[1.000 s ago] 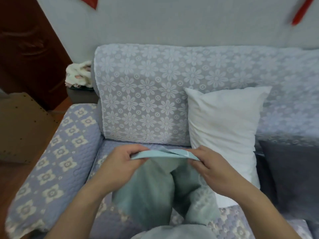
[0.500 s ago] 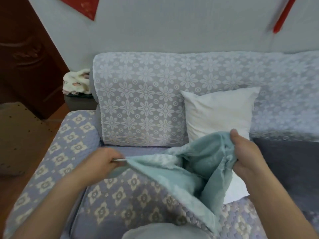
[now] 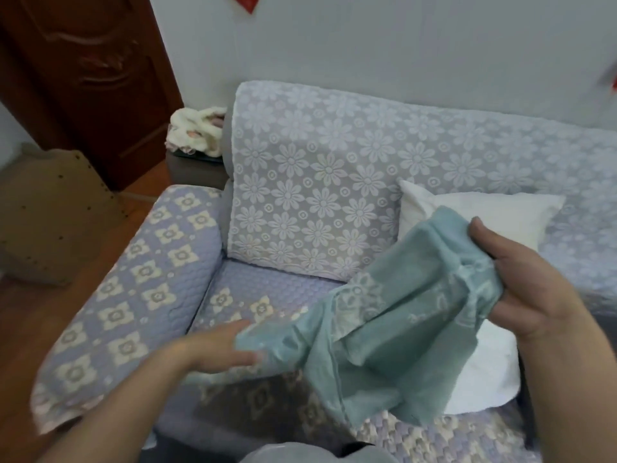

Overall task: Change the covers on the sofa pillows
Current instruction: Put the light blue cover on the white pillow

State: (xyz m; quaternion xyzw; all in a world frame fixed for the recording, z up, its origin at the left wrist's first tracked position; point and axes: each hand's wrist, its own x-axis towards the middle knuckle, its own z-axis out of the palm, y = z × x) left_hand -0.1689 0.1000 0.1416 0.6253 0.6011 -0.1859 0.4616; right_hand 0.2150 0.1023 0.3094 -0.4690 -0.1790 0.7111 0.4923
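We face a pale wall (image 3: 350, 45) with a dark carved wooden door (image 3: 83, 68) at far left and a wooden floor (image 3: 30, 315) below it. Against the wall stands a sofa (image 3: 187, 272), its backrest draped in white lace with a daisy pattern and its seat and left armrest covered in quilted lavender fabric with cream flower squares. Behind the left armrest a small dark side table (image 3: 197, 168) carries a crumpled cream cloth (image 3: 197, 133). A brown cardboard-like sheet (image 3: 56, 212) leans at far left.

A bare white pillow (image 3: 480, 215), plump and soft-cornered, leans against the backrest at right, with no cover on it.

The pale teal pillow cover (image 3: 384, 315) hangs in the air above the seat, in front of the pillow, stretched between our two hands. It is thin, limp fabric, gathered in folds, with a faint lighter woven pattern. We cannot see whether anything is inside it; it hangs flat and slack.

Our right hand (image 3: 534, 285), raised at right, pinches the bunched upper edge of the cover between thumb and curled fingers. Our left hand (image 3: 217, 345), lower and nearer, reaches to the cover's lower corner with fingers stretched out, thumb over the cloth; motion blur keeps us from telling whether it actually grips.
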